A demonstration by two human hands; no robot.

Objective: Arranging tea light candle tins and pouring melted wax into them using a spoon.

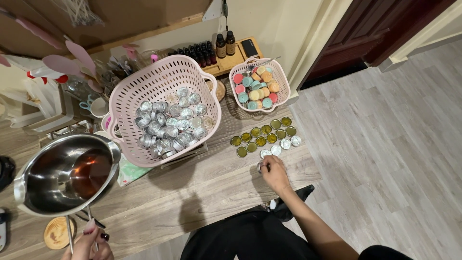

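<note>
Steel pot [67, 173] over wood floor [385, 144], baskets [163, 108] near wall.

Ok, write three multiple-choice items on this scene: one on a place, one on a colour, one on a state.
1. Where is the right hand?
A. Inside the large basket
B. At the near end of the rows of small tins on the floor
C. On the door

2. What colour is the large basket?
A. Pale pink
B. Black
C. Bright yellow

3. How is the steel pitcher held?
A. Standing on the floor
B. Upside down
C. Raised by its handle in the left hand

Answers: 1 B, its fingers rest on a small tin beside the rows. 2 A, its slotted wall is pale pink. 3 C, the hand grips the thin handle below the pitcher.
</note>
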